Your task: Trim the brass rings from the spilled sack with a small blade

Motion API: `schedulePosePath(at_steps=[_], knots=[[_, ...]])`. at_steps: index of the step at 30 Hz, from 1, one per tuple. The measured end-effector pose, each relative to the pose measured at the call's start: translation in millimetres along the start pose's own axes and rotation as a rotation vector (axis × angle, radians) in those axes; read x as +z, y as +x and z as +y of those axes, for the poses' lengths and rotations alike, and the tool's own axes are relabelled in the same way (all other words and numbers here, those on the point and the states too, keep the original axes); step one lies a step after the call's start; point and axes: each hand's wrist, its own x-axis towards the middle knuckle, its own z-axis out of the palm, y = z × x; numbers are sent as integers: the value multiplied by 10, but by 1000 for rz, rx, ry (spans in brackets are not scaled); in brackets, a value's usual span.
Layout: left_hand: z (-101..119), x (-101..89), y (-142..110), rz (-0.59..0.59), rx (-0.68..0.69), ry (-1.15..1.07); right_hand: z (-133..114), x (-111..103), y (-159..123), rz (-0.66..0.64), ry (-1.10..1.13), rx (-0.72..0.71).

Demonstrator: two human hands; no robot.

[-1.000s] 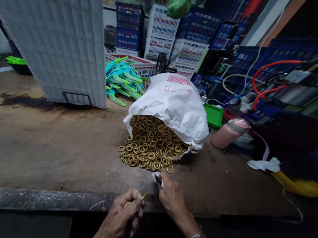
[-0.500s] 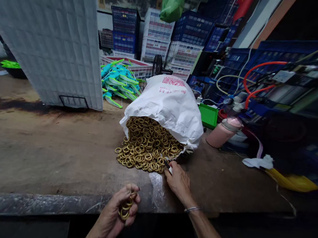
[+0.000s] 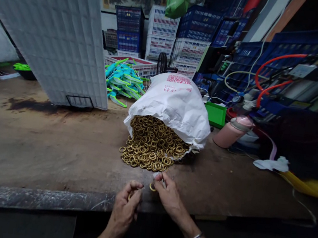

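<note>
A white woven sack (image 3: 175,101) lies on its side on the workbench, its mouth toward me. Many brass-coloured rings (image 3: 148,154) spill out of it in a heap. My left hand (image 3: 124,208) is closed in front of the heap, near the bench edge; part of a ring shows between its fingers. To its right, my right hand (image 3: 168,194) is closed round a slim, light-coloured tool (image 3: 164,182), whose kind I cannot make out. One single ring (image 3: 152,187) is at the right fingertips, between the two hands; whether it is held or lies on the bench is unclear.
A grey ribbed panel (image 3: 49,38) stands on the left of the workbench (image 3: 55,152). Behind are a turquoise and lime pile (image 3: 123,81) and stacked crates (image 3: 162,25). At right are a pink bottle (image 3: 232,132), a green tray (image 3: 215,114) and a machine with orange hoses (image 3: 284,55).
My right hand has drawn back from the heap toward my left hand, and a ring now shows at its fingertips. My left hand has turned, hiding most of its rings. The view has shifted slightly.
</note>
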Motion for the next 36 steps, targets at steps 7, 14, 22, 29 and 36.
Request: schedulePosePath(at_steps=[7,14,22,29,36], knots=[[51,-13,-19,-133,382,353,-204,141,-157,-182,396,241],[62,20,1,-109,232,217,-180,152,-222,-215,453,265],[112,23,-9,-147,-75,108,-74,169,-169,-149,235,84],[138,10,-26,-186,-122,80,-154,157,-155,-129,165,33],[161,-5,-80,-231,-167,-83,-214,136,-181,-193,287,55]])
